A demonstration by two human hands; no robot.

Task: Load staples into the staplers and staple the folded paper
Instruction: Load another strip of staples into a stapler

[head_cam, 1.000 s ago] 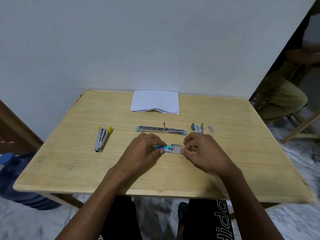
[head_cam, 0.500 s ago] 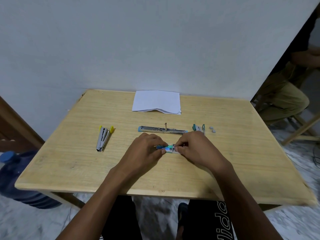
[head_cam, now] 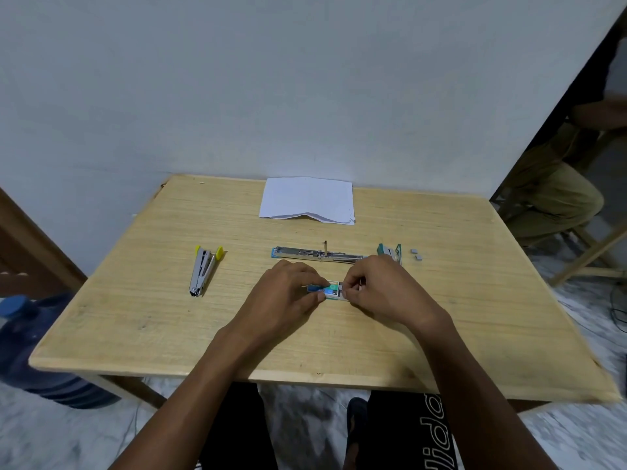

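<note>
A small staple box [head_cam: 331, 291] with a blue and green label lies on the wooden table [head_cam: 135, 317] between my hands. My left hand [head_cam: 288, 296] pinches its left end. My right hand [head_cam: 383, 290] pinches its right end, fingers curled over it. Just behind lies a blue stapler [head_cam: 317, 254] opened out flat, its metal track showing. A yellow stapler [head_cam: 203, 271] rests at the left. A green stapler [head_cam: 390, 252] sits at the right, partly behind my right hand. The folded white paper [head_cam: 307, 201] lies at the table's far edge.
Two small grey staple strips [head_cam: 416, 254] lie right of the green stapler. A blue water bottle [head_cam: 30, 351] stands on the floor at the left. A seated person [head_cam: 556, 184] and a wooden chair leg are at the right. A grey wall rises behind the table.
My right hand has slid left along the staple box, pushing its tray in, so less of the box shows. My left hand has kept its hold.
</note>
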